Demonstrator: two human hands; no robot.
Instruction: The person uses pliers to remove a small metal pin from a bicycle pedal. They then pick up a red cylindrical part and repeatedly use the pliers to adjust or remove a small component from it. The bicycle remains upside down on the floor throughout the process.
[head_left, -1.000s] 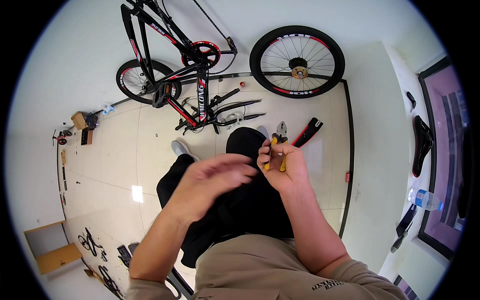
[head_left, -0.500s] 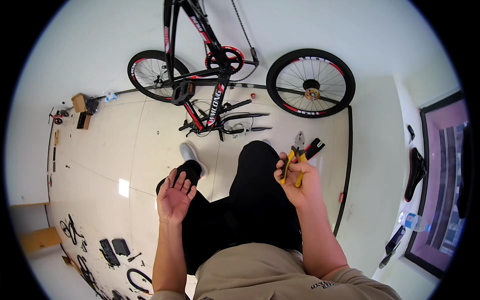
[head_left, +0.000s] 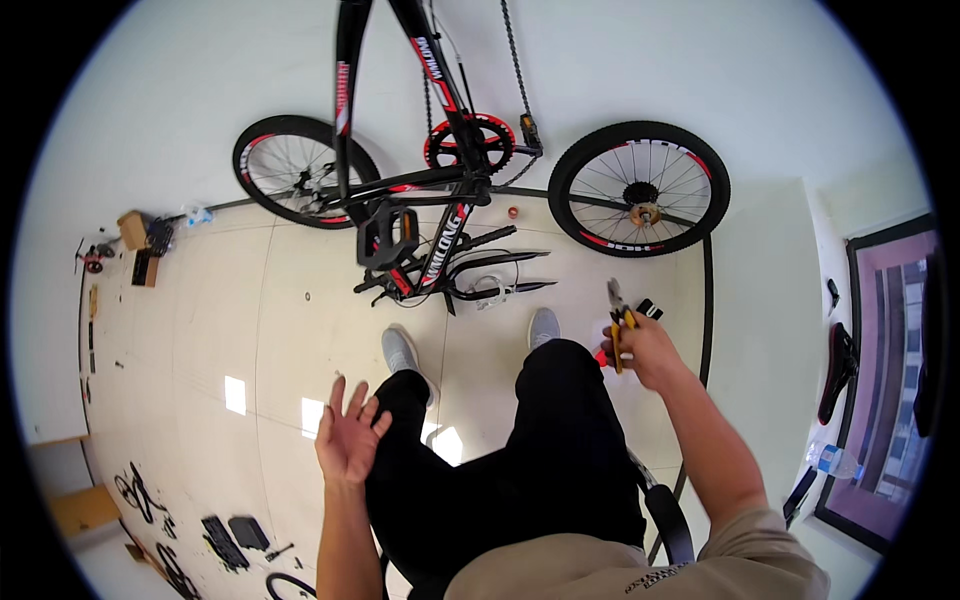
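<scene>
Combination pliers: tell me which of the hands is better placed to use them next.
Right, most likely: the right hand grips the combination pliers by their yellow handles, nose pointing away from the person. The left hand is open, empty and well apart from them.

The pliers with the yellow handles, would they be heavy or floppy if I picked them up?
The pliers in the person's right hand would probably feel heavy for their size, because the grey head looks like metal. They likely won't flop, since they look stiff and solid. The yellow handles look coated, so they may not be very slippery.
</scene>
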